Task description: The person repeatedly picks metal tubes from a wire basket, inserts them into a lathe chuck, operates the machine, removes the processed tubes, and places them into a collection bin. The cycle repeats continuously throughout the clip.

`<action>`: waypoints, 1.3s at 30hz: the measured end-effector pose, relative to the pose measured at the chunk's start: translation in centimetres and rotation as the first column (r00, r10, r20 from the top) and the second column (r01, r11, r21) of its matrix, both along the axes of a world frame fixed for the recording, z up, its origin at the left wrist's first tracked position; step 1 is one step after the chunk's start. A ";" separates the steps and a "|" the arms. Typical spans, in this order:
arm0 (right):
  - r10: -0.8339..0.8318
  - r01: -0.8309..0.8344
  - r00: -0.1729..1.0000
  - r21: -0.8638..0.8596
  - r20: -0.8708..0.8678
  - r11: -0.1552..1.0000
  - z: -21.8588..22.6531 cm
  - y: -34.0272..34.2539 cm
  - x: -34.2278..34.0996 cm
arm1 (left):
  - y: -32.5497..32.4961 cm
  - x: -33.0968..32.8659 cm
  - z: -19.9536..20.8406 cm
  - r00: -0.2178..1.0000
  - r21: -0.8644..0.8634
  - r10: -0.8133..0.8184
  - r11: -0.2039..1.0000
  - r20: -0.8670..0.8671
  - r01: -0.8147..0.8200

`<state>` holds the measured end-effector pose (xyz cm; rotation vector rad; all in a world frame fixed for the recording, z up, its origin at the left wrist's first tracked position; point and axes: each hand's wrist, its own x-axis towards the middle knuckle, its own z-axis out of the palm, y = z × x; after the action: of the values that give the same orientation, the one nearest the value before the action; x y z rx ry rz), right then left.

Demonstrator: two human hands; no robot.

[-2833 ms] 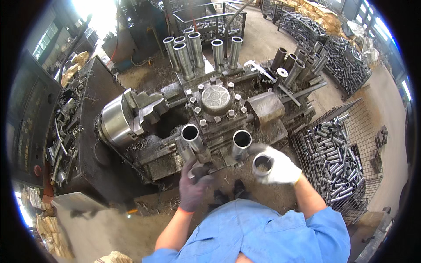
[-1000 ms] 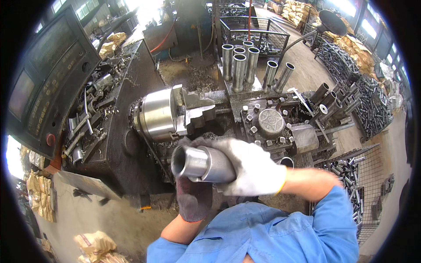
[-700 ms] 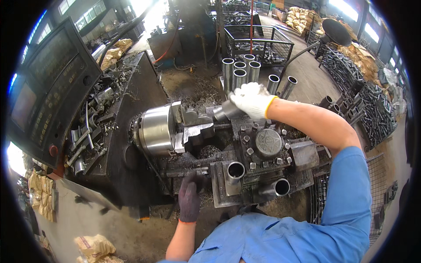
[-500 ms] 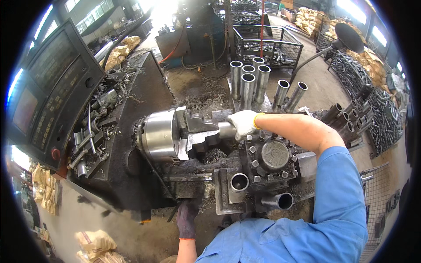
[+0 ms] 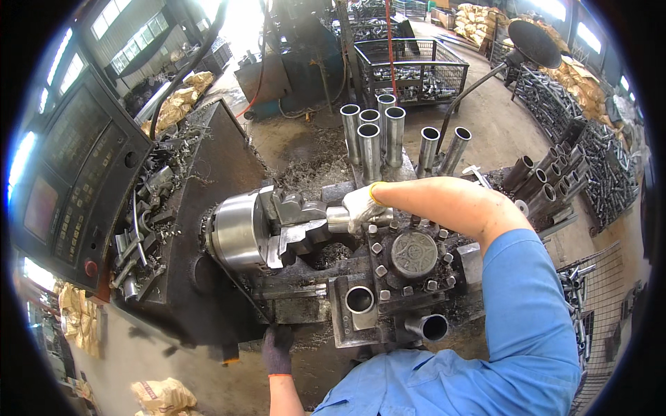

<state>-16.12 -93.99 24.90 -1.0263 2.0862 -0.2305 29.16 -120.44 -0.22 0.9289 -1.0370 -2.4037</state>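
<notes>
My right hand [image 5: 362, 209], in a white glove with a yellow cuff, is closed around a shiny metal tube [image 5: 338, 220]. The tube's left end meets the stepped jaws [image 5: 302, 232] of a large lathe chuck [image 5: 239, 229]; how deep it sits between them is hidden. A short length of tube shows right of the glove. Low in the picture, my left hand [image 5: 278, 349], in a dark glove with an orange cuff, is closed at the lower end of a long dark rod [image 5: 239, 291] slanting down from beside the chuck. Its fingers are partly in shadow.
A bolted tool turret [image 5: 414, 254] stands right of the chuck, with two tube-shaped holders [image 5: 360, 299] in front. Several upright tubes [image 5: 370, 149] stand behind. A control panel [image 5: 76, 180] is at left, beside a ledge of scraps [image 5: 149, 222]. A lamp [image 5: 534, 44] rises at right.
The view has shifted, so the machine appears further left. My right hand has tilted slightly downward on the tube, and more tube shows right of it. My left hand stays at the rod.
</notes>
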 end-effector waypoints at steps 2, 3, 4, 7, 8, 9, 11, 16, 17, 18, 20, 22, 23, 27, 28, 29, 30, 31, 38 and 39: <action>0.067 -0.052 0.971 0.073 -0.228 0.996 0.6 -0.7 1.2 | 0.0 -1.7 -0.7 0.998 -0.219 -0.049 0.974 0.039 0.057; 0.081 -0.082 0.965 0.006 -0.250 0.997 1.2 -0.7 1.7 | 0.0 -2.1 -1.0 0.997 -0.232 -0.082 0.969 -0.004 0.079; 0.062 -0.088 0.939 -0.064 -0.339 0.994 1.9 -1.0 2.5 | 0.2 -2.4 -1.3 0.995 -0.353 -0.096 0.931 0.001 0.090; 0.020 -0.065 0.936 -0.115 -0.352 0.991 4.4 0.0 3.1 | 0.6 -1.5 -1.7 1.000 -0.317 0.017 0.948 0.019 -0.010; 0.013 -0.062 0.951 -0.148 -0.309 0.987 4.8 0.4 3.1 | 0.4 -0.7 -1.6 0.996 -0.239 0.081 0.968 0.032 -0.071; -0.002 -0.068 0.962 -0.247 -0.272 0.967 5.3 1.1 2.7 | 0.5 0.2 -1.4 0.988 -0.159 0.146 0.978 0.047 -0.137; 0.080 -0.050 0.956 0.113 -0.282 0.992 5.1 1.7 2.2 | 0.2 2.4 -0.7 0.973 0.058 0.231 0.971 0.025 -0.232; -0.049 0.022 0.949 -0.092 -0.311 0.996 1.6 -0.9 2.0 | -3.9 7.9 2.9 0.756 -0.067 0.642 0.766 0.128 -0.639; -0.071 0.011 0.967 -0.238 -0.245 0.971 1.1 -1.5 2.2 | -4.9 8.9 3.8 0.813 -0.059 0.578 0.816 0.076 -0.575; -0.002 -0.039 0.948 -0.123 -0.318 0.992 0.7 -2.4 2.3 | -5.7 9.7 4.6 0.823 -0.071 0.561 0.827 0.085 -0.557; -0.106 0.055 0.964 -0.212 -0.242 0.976 0.8 -2.9 2.5 | -7.1 10.6 6.0 0.834 -0.053 0.529 0.848 0.159 -0.528; -0.157 0.099 0.956 -0.232 -0.246 0.968 1.9 -1.9 2.6 | -8.2 11.2 6.9 0.829 0.039 0.501 0.850 0.250 -0.525; -0.135 0.054 0.954 -0.288 -0.269 0.956 3.0 -0.8 2.8 | -8.7 11.4 7.0 0.841 0.119 0.467 0.851 0.273 -0.511; -0.332 0.150 0.898 -0.512 -0.287 0.846 8.4 5.9 5.7 | -10.0 12.0 5.4 0.850 -0.151 0.419 0.908 0.321 -0.390; -0.421 0.227 0.874 -0.561 -0.245 0.796 9.8 7.7 7.3 | -10.2 12.2 4.7 0.867 -0.216 0.421 0.903 0.267 -0.372; -0.489 0.273 0.848 -0.622 -0.205 0.734 11.2 9.7 9.2 | -10.2 12.4 4.1 0.866 -0.309 0.445 0.877 0.228 -0.369; -0.580 0.351 0.800 -0.664 -0.154 0.660 12.1 11.5 11.4 | -10.2 12.6 3.9 0.869 -0.353 0.429 0.875 0.249 -0.331; -0.665 0.389 0.735 -0.719 -0.135 0.576 12.6 13.3 13.5 | -9.9 12.7 4.1 0.846 -0.429 0.470 0.838 0.251 -0.337; -0.920 0.462 0.386 -0.878 0.072 0.125 5.4 24.1 24.6 | -6.9 7.4 23.5 0.776 -0.957 0.590 -0.284 -0.222 -0.058; -0.934 0.463 0.356 -0.876 0.046 0.133 4.2 25.0 25.8 | -7.2 5.5 27.6 0.848 -0.912 0.451 -0.402 -0.278 -0.085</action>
<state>9.70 -69.01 29.11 -0.2412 2.9853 -1.7738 34.67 -127.62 27.38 0.5274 -1.9437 -0.1879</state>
